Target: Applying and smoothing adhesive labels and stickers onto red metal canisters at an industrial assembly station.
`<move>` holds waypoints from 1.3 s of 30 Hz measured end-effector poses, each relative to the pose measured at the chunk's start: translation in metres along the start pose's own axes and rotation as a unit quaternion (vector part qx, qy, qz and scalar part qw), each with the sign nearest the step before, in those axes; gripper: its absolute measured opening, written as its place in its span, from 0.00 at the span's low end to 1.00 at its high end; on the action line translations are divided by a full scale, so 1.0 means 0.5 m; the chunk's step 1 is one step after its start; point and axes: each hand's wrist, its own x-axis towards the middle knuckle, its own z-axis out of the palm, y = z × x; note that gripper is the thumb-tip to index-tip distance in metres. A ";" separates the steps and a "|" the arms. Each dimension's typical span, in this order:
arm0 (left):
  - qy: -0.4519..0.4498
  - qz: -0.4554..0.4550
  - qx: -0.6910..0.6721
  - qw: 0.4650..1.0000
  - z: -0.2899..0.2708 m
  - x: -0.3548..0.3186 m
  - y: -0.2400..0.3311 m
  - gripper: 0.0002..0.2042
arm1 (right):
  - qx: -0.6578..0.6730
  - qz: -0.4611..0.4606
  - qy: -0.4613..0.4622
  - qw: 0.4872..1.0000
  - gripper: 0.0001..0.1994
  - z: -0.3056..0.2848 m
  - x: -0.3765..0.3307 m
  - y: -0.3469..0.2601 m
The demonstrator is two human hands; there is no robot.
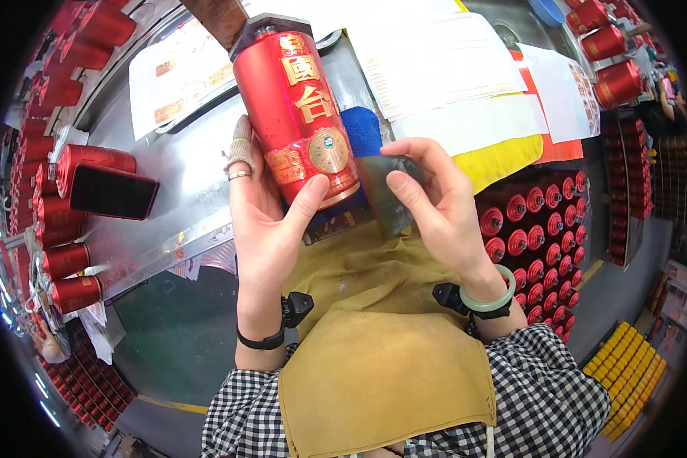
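Observation:
A shiny red bottle (pixel 290 107) with gold raised characters and a round gold seal lies tilted at the bench edge, its top end in a dark angular holder (pixel 271 30). My left hand (pixel 271 206) is closed around its lower end, thumb on the front, fingers along the left side. A fabric cot covers one finger, and another finger wears a ring. Just right of the bottle, my right hand (pixel 439 195) pinches a dark grey-green flat piece (pixel 389 191) between thumb and fingers. Blue material (pixel 362 130) shows behind the bottle.
On the metal bench, a black phone (pixel 114 191) leans against a red bottle (pixel 95 158). White sheets (pixel 443 65) cover yellow (pixel 504 160) and red sheets at the right. Rows of red bottles (pixel 538 244) stand below right. A label sheet (pixel 179 76) lies at the upper left.

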 end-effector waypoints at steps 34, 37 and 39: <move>-0.041 0.158 0.115 0.980 -0.057 -0.019 -0.044 0.47 | -0.073 0.066 -0.074 0.992 0.41 0.022 0.075 -0.037; 0.018 -0.005 -0.149 0.989 -0.071 -0.009 -0.022 0.43 | -0.207 0.007 -0.136 0.969 0.64 0.034 0.070 -0.042; 0.011 -0.005 -0.138 0.990 -0.085 0.008 -0.029 0.40 | -0.290 -0.129 -0.126 0.940 0.63 0.046 0.067 -0.034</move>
